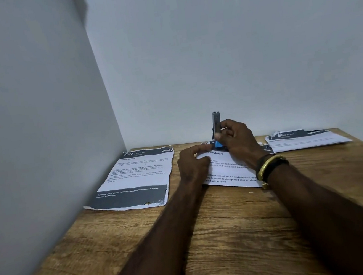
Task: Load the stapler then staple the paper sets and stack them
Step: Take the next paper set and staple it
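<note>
A blue stapler [218, 145] stands on the middle paper set [230, 174] near the back wall, its metal top arm [216, 122] swung open and pointing straight up. My right hand [237, 140] grips the stapler's raised arm and body. My left hand [193, 163] rests on the paper's upper left corner beside the stapler base, fingers curled and pressing the sheet down. Whether staples lie in the channel is hidden by my fingers.
A printed paper set [135, 181] lies at the left by the side wall. Another set [305, 139] lies at the back right. The wooden table [210, 236] meets two white walls in a corner. A gold bracelet [267, 166] circles my right wrist.
</note>
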Motion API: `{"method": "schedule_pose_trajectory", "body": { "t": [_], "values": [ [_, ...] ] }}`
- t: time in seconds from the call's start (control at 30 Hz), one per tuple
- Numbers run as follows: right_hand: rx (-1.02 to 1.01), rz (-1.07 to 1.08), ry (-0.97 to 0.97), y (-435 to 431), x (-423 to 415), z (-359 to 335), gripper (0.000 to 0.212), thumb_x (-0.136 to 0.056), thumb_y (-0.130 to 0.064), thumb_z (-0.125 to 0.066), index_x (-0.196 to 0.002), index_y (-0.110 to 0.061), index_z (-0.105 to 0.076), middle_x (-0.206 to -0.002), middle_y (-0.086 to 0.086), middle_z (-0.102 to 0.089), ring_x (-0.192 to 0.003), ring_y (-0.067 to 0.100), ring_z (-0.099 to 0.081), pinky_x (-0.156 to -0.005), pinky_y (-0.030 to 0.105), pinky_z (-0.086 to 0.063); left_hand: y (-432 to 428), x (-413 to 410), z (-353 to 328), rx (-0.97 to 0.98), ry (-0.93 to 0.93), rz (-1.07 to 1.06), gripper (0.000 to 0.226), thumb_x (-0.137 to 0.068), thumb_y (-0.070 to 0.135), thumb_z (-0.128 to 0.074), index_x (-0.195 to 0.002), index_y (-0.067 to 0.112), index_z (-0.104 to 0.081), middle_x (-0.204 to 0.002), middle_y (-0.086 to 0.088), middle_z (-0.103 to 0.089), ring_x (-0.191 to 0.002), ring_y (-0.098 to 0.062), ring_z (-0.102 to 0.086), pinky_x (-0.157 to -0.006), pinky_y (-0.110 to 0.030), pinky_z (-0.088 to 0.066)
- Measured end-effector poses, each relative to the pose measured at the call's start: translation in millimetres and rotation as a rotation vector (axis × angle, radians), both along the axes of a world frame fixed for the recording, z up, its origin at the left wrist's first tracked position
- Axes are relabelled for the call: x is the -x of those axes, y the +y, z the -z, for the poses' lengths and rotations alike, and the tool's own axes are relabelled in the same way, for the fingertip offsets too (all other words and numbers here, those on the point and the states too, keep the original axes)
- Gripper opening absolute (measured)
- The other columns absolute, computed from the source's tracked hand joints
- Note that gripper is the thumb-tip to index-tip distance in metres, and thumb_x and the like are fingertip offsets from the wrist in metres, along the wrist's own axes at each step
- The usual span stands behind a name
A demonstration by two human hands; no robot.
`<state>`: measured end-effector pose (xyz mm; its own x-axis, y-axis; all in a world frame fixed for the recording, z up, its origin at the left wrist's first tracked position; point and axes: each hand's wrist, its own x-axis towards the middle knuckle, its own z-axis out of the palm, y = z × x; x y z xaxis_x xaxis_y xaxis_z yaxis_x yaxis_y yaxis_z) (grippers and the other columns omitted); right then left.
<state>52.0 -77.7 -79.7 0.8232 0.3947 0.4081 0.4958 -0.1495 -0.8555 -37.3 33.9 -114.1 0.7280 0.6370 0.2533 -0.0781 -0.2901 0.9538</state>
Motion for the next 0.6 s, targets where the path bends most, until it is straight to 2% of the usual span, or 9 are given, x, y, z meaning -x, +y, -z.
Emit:
{"method": "schedule_pose_trajectory", "body": {
  "t": [0.07,0.4,0.53,0.6],
  "values": [
    [0.002,0.009,0.005,0.2,-0.5,1.2,0.018,-0.096,-0.015,-0.068,-0.114,-0.013,-0.068,-0.100,0.010,-0.075,-0.097,0.028,-0.072,-0.092,0.050,-0.060,-0.5,0.1,-0.6,0.001,0.009,0.003,0.036,-0.083,-0.003,-0.065,-0.111,0.015,-0.078,-0.121,-0.010,-0.075,-0.096,-0.024,-0.075,-0.081,-0.039,-0.065],
    [-0.037,0.034,0.039,-1.4,0.2,3.9,0.023,-0.096,-0.019,-0.069,-0.118,-0.014,-0.068,-0.103,0.008,-0.077,-0.098,0.027,-0.073,-0.092,0.052,-0.060,-2.3,2.0,-3.7,-0.020,0.015,0.015,0.036,-0.085,-0.002,-0.066,-0.114,0.015,-0.078,-0.124,-0.010,-0.074,-0.095,-0.024,-0.075,-0.077,-0.034,-0.065],
    [-0.146,-0.010,0.081,-2.4,3.8,3.8,0.026,-0.095,-0.022,-0.072,-0.119,-0.014,-0.068,-0.107,0.010,-0.076,-0.100,0.031,-0.074,-0.089,0.055,-0.061,-0.6,1.8,-3.0,-0.026,0.001,0.013,0.034,-0.086,0.001,-0.069,-0.116,0.015,-0.077,-0.128,-0.006,-0.072,-0.090,-0.015,-0.072,-0.062,-0.012,-0.058],
    [-0.222,-0.015,0.092,-2.9,5.6,1.3,0.024,-0.095,-0.022,-0.071,-0.119,-0.015,-0.067,-0.111,0.009,-0.075,-0.102,0.031,-0.074,-0.088,0.056,-0.061,0.3,2.0,-2.4,0.010,-0.003,0.026,0.032,-0.087,0.004,-0.072,-0.117,0.015,-0.077,-0.127,-0.005,-0.072,-0.090,-0.016,-0.073,-0.066,-0.017,-0.061]
  ]
}}
